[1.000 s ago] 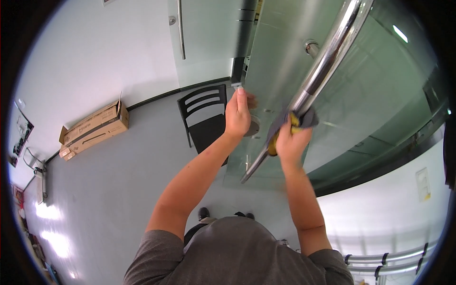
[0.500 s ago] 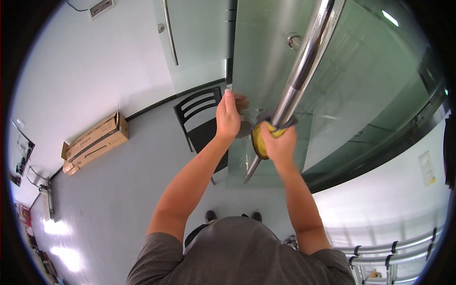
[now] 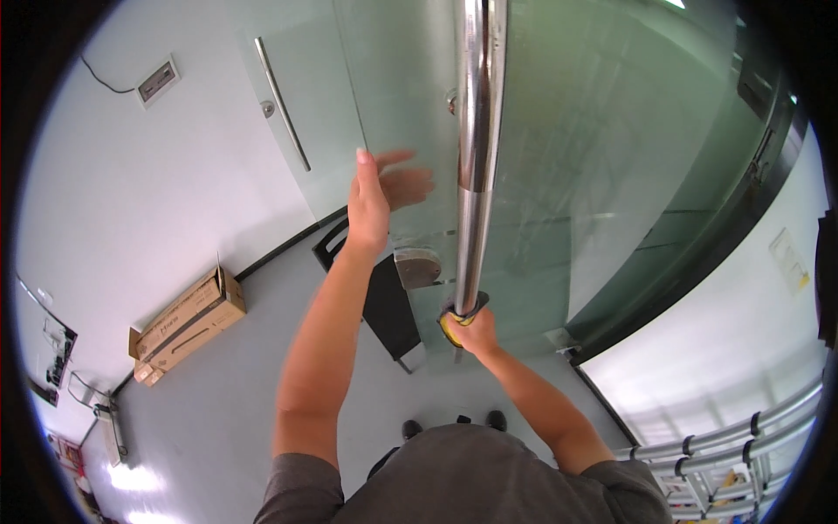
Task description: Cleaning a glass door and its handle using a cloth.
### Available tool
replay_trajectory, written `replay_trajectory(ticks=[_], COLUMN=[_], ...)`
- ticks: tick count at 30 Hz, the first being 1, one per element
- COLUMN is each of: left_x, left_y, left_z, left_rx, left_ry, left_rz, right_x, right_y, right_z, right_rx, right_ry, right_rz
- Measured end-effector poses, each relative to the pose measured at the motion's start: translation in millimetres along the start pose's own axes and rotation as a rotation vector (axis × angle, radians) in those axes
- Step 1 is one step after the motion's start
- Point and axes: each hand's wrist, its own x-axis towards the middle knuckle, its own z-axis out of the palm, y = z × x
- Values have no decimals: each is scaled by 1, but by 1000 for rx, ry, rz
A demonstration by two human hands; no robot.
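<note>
A long, shiny metal pull handle (image 3: 477,157) runs down a clear glass door (image 3: 559,131). Around the lower part of the handle, my right hand (image 3: 476,330) is closed on a yellow and dark grey cloth (image 3: 451,328), pressing it against the metal. My left hand (image 3: 375,205) is at the door's left edge, thumb on the near side. Its fingers show faintly through the glass, slightly blurred, so it appears to hold the edge. Below that hand is a metal fitting (image 3: 417,267) on the door.
Behind the glass stands a black chair (image 3: 388,301). A long cardboard box (image 3: 188,323) lies on the floor along the left wall. Another glass door with a bar handle (image 3: 284,105) is at the back left. Metal tube racks (image 3: 724,445) stand at the lower right.
My right hand and the cloth have slid down the handle towards its lower end. The view has shifted, so the handle looks more upright. My left hand stays at the door edge.
</note>
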Motion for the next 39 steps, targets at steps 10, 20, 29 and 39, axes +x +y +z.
replay_trajectory(ticks=[10,20,29,39], left_x=[0,-6,-6,6], left_y=[-18,-21,-20,-20], left_z=[3,-4,-9,3], left_rx=[-10,-47,-71,-44], left_ry=[156,121,142,184], left_rz=[104,119,110,110], right_x=[-4,67,72,-32], right_y=[10,-140,-163,57], right_z=[5,-41,-34,21], right_rx=[-24,121,145,-118], right_ry=[0,134,190,-51], right_rz=[-93,-289,-276,124])
